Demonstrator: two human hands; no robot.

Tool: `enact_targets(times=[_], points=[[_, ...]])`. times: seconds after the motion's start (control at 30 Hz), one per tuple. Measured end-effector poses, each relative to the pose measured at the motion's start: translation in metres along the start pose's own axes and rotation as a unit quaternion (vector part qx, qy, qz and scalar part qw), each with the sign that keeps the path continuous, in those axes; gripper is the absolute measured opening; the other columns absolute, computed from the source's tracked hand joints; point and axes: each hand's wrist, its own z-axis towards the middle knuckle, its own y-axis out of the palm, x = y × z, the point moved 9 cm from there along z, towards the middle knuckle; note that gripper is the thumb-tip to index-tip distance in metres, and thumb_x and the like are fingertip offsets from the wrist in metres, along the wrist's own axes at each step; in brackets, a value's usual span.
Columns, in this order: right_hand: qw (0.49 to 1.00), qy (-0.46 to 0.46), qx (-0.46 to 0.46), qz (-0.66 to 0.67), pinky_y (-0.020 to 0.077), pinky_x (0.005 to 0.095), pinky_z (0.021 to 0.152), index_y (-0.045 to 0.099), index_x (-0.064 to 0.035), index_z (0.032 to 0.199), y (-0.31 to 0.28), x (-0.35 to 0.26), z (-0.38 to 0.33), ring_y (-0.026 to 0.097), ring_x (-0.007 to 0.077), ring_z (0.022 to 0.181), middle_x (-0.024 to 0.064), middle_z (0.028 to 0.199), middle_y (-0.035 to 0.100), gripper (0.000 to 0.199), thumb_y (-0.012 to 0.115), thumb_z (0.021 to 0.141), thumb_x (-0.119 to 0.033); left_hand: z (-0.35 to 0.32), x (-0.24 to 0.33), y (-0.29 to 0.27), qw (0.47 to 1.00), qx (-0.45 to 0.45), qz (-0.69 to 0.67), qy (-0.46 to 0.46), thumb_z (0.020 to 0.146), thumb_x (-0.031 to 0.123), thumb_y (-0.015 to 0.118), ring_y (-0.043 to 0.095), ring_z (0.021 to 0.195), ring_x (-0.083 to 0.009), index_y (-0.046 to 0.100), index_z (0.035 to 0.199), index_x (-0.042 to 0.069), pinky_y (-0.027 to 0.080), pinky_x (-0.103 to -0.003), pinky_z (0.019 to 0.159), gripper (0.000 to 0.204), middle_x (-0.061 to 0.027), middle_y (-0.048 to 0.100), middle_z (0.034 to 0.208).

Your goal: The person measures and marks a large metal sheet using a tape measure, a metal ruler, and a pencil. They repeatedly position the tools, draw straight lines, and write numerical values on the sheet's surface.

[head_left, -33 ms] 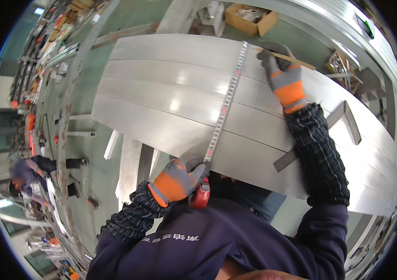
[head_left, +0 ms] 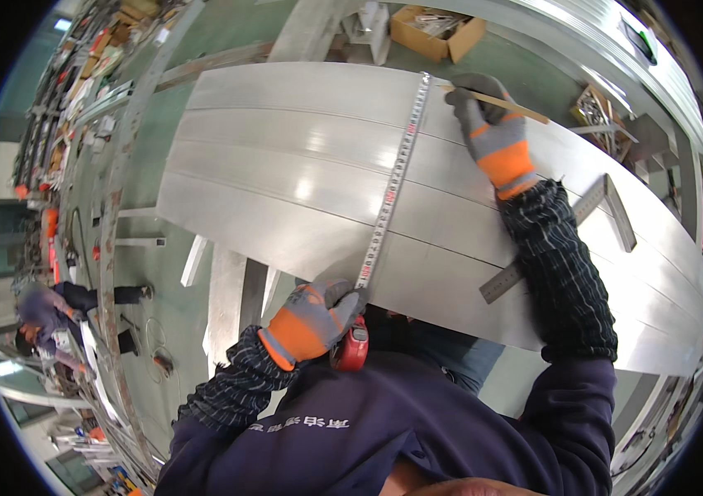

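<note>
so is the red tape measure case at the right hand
No, the red tape measure case is at the left hand, while the right hand holds a thin stick near the far edge of the metal panel.

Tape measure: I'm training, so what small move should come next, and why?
Probably slide the thin stick to the tape: the right hand holds it near the tape's far end, while the left hand holds the tape laid across the panel.

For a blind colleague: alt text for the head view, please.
A gloved left grip holds a red tape measure, its blade stretched across a grooved metal panel; the right grip holds a pencil-like stick; a steel square lies partly beneath the right forearm.
</note>
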Motion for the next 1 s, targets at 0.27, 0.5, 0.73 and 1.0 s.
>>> enact_targets(times=[0.27,0.5,0.73,1.0], points=[[0.997,0.026,-0.049,-0.049,0.0555,0.0297,0.069,0.069,-0.0021,0.107,0.007,-0.001,0.001,0.070,0.0157,0.075,0.0066,0.084,0.074,0.012,0.071,0.099,-0.011,0.002,0.024,-0.011,0.991,0.064,0.110,0.032,0.100,0.018,0.061,0.070,0.086,-0.0393,0.071,0.103,0.000,0.056,-0.044,0.075,0.021,-0.0177,0.072,0.098],[0.995,0.026,-0.051,-0.082,0.0561,0.0325,0.069,0.069,-0.0031,0.108,0.008,0.005,0.004,0.071,0.0189,0.076,0.0079,0.087,0.076,0.016,0.073,0.098,-0.015,0.003,0.028,-0.016,0.994,0.080,0.078,0.012,0.098,0.021,0.067,0.067,0.077,-0.0435,0.070,0.097,0.002,0.054,-0.048,0.067,0.020,-0.0206,0.067,0.084],[0.989,0.011,-0.055,-0.137,0.0567,0.0347,0.071,0.069,-0.0041,0.109,0.009,0.002,0.005,0.073,0.0251,0.078,0.0109,0.088,0.076,0.017,0.072,0.097,-0.016,0.003,0.035,-0.018,0.992,0.081,0.093,0.028,0.098,0.020,0.068,0.067,0.077,-0.0436,0.070,0.096,0.002,0.054,-0.048,0.065,0.018,-0.0206,0.068,0.083],[0.989,0.031,-0.064,-0.128,0.0572,0.0352,0.071,0.069,-0.0039,0.110,0.010,0.006,0.006,0.072,0.0251,0.076,0.0110,0.088,0.076,0.017,0.070,0.098,-0.016,0.004,0.034,-0.020,0.993,0.069,0.093,0.000,0.099,0.025,0.068,0.069,0.079,-0.0412,0.070,0.097,0.003,0.055,-0.049,0.070,0.022,-0.0185,0.070,0.085]])
